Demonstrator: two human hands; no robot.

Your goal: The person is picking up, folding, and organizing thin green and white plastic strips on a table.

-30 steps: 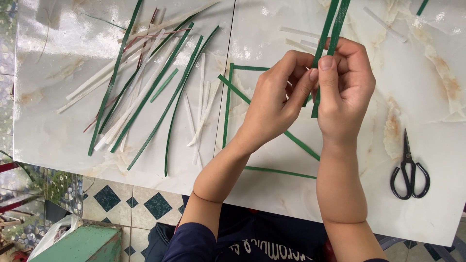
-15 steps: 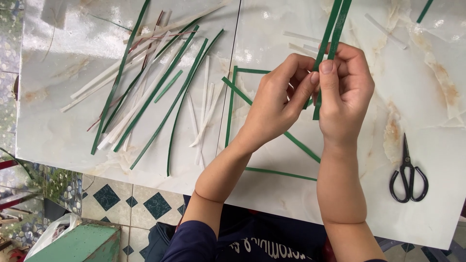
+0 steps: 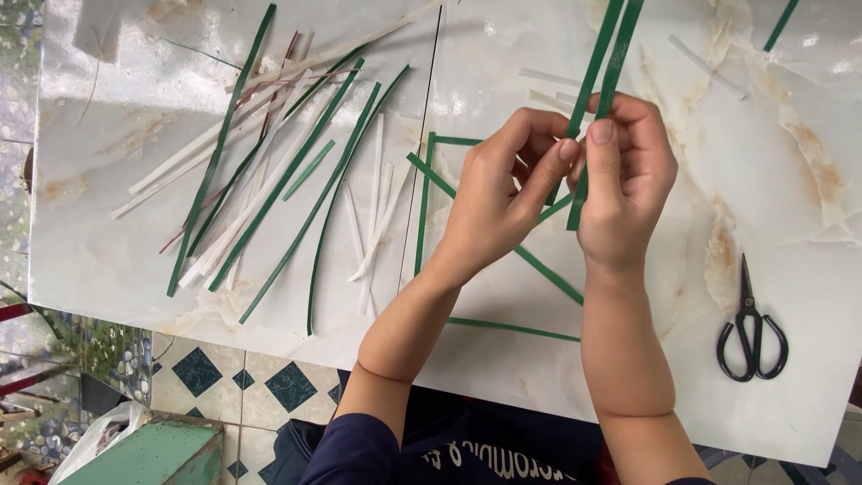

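Both of my hands meet above the middle of a white marble table. My left hand and my right hand pinch two long dark green strips that run up and away from me, side by side. Under my hands lie more green strips laid out flat as an angular frame with a diagonal across it. My left thumb and forefinger press on the strips just beside my right thumb.
A loose pile of green and pale whitish strips covers the table's left half. Black scissors lie at the right near the front edge. Below the table are patterned floor tiles and a green box.
My hands stay together on the two green strips; the fingers have shifted slightly along them. Nothing else on the table has moved.
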